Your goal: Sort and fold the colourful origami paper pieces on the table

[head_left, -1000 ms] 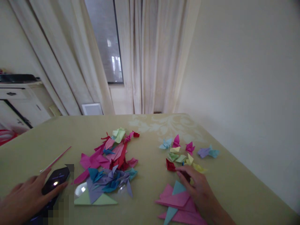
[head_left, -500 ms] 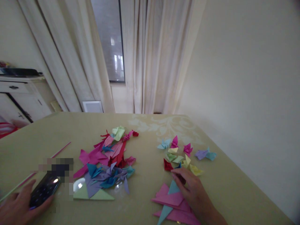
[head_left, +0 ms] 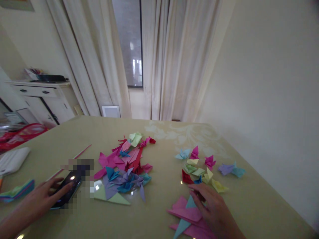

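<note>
My left hand [head_left: 46, 194] is on a dark phone [head_left: 71, 187] at the left of the table, its fingers bent at the near side and one digit across the screen. Part of the phone is pixelated. My right hand [head_left: 211, 202] is closed, thumb and fingertips pinched together; whatever lies between them is hidden. It hovers over folded pink papers [head_left: 185, 214] crossed by a light blue strip [head_left: 183, 225]. Just beyond its fingertips sit a red folded paper piece [head_left: 186, 177] and a small blue one [head_left: 198, 180].
A heap of coloured folded papers [head_left: 119, 162] lies mid-table, with a pale green one [head_left: 117, 198] at its near edge. Small yellow, green, magenta and lilac pieces [head_left: 226, 169] are scattered at right. A thin pink stick [head_left: 82, 152] and a white object [head_left: 15, 161] lie at left.
The view has turned left, bringing the white object and a coloured paper stack into sight. My left hand has shifted its fingers on the phone. My right hand keeps its pinch.
</note>
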{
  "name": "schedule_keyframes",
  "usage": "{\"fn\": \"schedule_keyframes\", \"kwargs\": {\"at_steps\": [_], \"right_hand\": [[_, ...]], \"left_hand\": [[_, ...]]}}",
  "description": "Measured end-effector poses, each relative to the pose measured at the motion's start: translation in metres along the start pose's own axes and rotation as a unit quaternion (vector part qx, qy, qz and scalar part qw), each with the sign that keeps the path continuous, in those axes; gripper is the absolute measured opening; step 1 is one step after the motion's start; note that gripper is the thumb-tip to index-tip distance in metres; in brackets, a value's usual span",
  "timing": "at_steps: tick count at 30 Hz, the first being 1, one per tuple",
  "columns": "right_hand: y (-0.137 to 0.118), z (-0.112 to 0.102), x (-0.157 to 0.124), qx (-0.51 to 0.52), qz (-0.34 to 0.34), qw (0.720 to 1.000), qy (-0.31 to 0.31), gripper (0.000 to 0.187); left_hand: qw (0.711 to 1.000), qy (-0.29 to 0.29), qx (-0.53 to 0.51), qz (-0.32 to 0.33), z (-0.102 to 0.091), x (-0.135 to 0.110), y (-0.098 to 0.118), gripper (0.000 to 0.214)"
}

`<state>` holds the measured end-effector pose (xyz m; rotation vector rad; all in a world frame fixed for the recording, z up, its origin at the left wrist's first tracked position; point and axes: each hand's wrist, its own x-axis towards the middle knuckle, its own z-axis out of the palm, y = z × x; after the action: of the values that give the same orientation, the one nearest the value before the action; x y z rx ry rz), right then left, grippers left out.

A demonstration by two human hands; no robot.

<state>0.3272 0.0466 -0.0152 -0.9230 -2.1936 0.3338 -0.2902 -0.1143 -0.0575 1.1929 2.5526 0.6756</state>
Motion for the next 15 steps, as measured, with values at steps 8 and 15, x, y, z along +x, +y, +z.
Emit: {"fn": "schedule_keyframes", "kwargs": {"at_steps": [8, 15], "right_hand": [[0.002, 0.001, -0.001, 0.003, -0.006, 1.000, -0.002, 0.019], [0.006, 0.004, -0.004, 0.010, 0.021, 1.000, -0.009, 0.020]], "left_hand": [[0.996, -0.014, -0.080, -0.029, -0.004, 0.000, 0.019, 0.078], [0.999, 0.003, -0.028, -0.042, -0.006, 0.001, 0.030, 0.075]]}}
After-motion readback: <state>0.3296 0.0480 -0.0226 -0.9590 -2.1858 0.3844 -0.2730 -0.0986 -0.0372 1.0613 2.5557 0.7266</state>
